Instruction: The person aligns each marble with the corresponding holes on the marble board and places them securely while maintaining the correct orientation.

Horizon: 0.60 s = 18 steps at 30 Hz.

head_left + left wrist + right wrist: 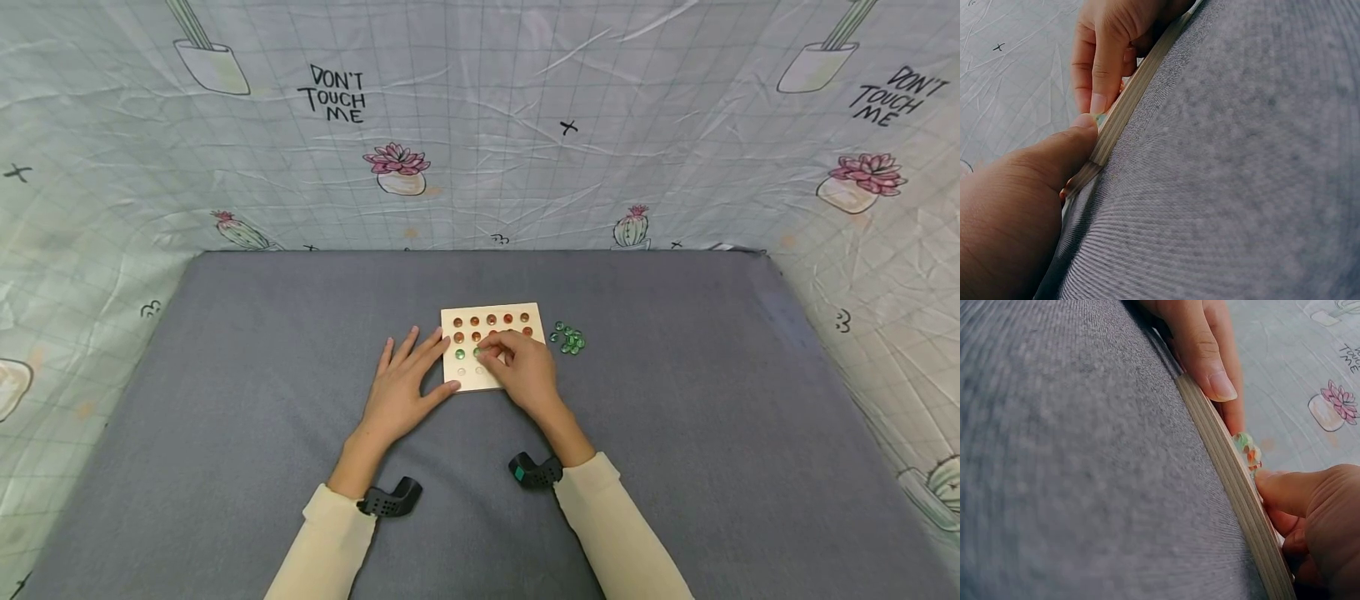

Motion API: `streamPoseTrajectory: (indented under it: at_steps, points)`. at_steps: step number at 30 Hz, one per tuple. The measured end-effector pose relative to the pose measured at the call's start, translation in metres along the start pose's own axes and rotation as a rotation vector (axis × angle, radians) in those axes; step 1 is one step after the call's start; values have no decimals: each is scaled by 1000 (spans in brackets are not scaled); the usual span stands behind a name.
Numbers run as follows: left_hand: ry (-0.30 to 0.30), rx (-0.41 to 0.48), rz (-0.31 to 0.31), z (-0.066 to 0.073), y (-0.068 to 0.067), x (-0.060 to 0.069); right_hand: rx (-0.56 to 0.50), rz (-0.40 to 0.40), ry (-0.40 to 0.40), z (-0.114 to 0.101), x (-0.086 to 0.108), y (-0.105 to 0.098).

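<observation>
A pale wooden board [491, 308] with rows of round hollows lies on the grey cloth. Amber-red glass beads [475, 322] fill its two far rows; a green glass bead [460, 354] sits at the left of the third row. Fingers spread, my left hand [400, 393] rests along the board's left edge, its thumb at the near-left corner. Above the third row, my right hand [527, 373] pinches another green glass bead [477, 352] at the second hollow, with thumb and fingertips mostly covering it. That hand hides the right part of the nearer rows.
Just right of the board lies a loose pile of green glass beads [573, 341]. Grey cloth [697, 400] covers the table. A printed curtain [495, 158] hangs behind the far edge and at both sides. Each wrist wears a black band [390, 498].
</observation>
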<state>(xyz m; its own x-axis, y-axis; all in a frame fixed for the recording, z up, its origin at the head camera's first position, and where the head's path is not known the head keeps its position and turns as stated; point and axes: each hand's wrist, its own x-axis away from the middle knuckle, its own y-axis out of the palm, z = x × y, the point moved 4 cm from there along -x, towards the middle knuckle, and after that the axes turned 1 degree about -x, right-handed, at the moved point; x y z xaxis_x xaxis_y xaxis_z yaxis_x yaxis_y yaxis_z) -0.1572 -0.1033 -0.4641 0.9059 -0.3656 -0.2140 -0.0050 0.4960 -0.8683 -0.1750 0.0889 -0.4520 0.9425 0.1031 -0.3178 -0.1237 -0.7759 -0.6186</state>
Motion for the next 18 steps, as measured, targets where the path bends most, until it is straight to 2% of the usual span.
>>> streamPoseTrajectory:
  at_steps: [8, 18]
  points:
    - [-2, -2, -5, 1, 0, 0, -120, -13, -13, 0, 1, -11]
    - [-4, -8, 3, 0, 1, 0, -67, 42, -52, 3, 7, -58]
